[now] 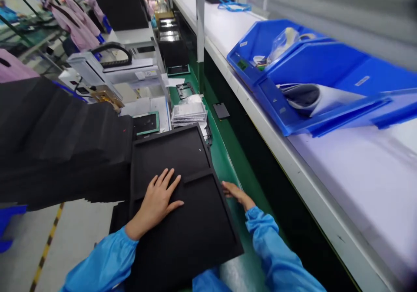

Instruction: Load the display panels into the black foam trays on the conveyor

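Observation:
A large black foam tray with raised edges and a dividing ridge lies right in front of me. My left hand rests palm down on its surface, fingers spread and holding nothing. Beside the tray's right edge is my right hand, fingers stretched out; whether its fingertips touch the edge I cannot tell. Beyond the far edge sits a stack of clear plastic sheets or trays. A dark panel with a green frame lies to the left of that stack.
Tall stacked black foam stands at left. Behind it is a machine with a cable chain. A white shelf with blue bins runs along the right. People in pink work far left. A dark plate lies on the green surface.

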Tool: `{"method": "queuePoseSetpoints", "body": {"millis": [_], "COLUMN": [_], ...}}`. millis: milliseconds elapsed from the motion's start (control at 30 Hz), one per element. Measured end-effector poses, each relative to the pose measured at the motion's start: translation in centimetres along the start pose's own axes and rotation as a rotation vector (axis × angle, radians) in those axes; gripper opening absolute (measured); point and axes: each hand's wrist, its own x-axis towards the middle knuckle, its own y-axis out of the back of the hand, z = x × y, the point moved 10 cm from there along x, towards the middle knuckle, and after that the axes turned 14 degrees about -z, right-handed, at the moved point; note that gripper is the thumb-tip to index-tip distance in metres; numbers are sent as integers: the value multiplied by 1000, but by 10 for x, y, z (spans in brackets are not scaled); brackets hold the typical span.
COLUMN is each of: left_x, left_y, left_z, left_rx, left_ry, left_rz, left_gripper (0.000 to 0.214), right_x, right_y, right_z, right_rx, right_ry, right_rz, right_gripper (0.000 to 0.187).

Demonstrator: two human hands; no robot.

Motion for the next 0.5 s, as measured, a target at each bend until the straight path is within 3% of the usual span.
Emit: {"method": "queuePoseSetpoints", "body": {"millis": [100, 233, 367, 500], "left_x": [1, 2, 2, 3], "left_y": [-3, -3, -6, -8], "left_z": [3, 6, 4, 5], "left_rx": [-11, -2, -11, -33], "left_ry": [9, 17, 33, 41], "left_rz": [-10, -13, -48, -78], "left_gripper": [77, 81, 86, 90], "right_x": [58, 135, 195, 234], "right_y": [51, 109, 144, 164], "right_z": [-25, -76, -119, -150], "right_rx": [-187, -345, -482, -586], "right_ry": [-65, -48, -40, -31], "right_rz": [74, 183, 247, 308], "right_gripper": [32, 40, 51, 53]}}
